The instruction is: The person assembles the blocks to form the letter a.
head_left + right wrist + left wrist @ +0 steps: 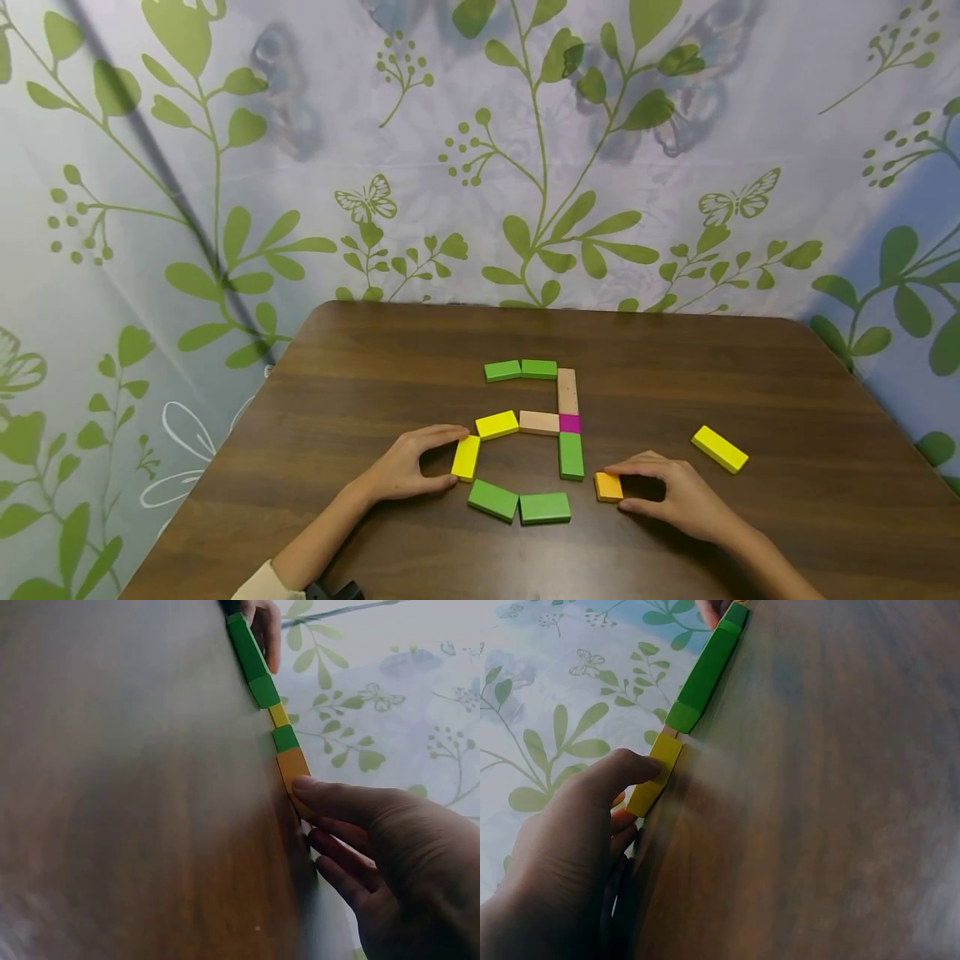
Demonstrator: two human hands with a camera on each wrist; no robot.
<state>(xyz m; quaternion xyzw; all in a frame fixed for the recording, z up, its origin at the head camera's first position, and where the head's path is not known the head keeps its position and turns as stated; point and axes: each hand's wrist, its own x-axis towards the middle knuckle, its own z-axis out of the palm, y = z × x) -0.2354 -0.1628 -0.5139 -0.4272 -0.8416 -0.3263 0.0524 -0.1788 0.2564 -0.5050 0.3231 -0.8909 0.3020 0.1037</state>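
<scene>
My left hand (411, 463) has its thumb and fingertips at the two ends of a yellow block (467, 458), pinching it on the left side of a block outline. In the left wrist view the thumb lies on the yellow block's near face. An orange block (608, 487), small and short, is pinched by my right hand (678, 497) between thumb and fingers, right of the outline. The right wrist view shows the thumb against the orange block (294, 776). Nearest to it in the outline is an upright green block (571, 456).
Two green blocks (545, 508) form the outline's bottom and two more green blocks (539, 368) its top. Between lie a yellow block (497, 425), natural wood blocks (538, 422) and a magenta block (569, 423). Another yellow block (719, 449) lies apart on the wooden table (420, 342).
</scene>
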